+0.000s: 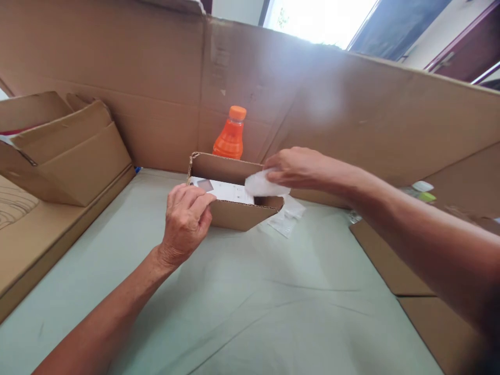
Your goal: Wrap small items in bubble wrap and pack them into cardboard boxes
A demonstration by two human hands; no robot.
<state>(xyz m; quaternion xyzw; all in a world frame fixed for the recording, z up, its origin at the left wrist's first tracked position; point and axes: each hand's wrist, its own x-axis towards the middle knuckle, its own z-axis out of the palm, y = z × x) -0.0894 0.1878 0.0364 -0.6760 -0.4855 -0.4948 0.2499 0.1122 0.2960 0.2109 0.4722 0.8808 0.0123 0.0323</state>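
A small open cardboard box (234, 214) stands on the pale green surface in front of me. My left hand (186, 219) is closed over the left part of its near rim. Inside the box lies a flat white item, perhaps a smaller carton (230, 192), with a grey printed patch at its left end. My right hand (295, 167) pinches a crumpled white sheet (262, 183) above the right end of the box; whether it is thin foam, plastic or paper I cannot tell. The right fingertips are partly hidden by the sheet.
Behind the box stands an orange bottle (229, 139). A translucent white wrapper (287, 214) lies at the box's right. Cardboard walls (156, 83) rise at the back, an open carton (78, 161) sits at left, and clear plastic items (424, 191) lie at right.
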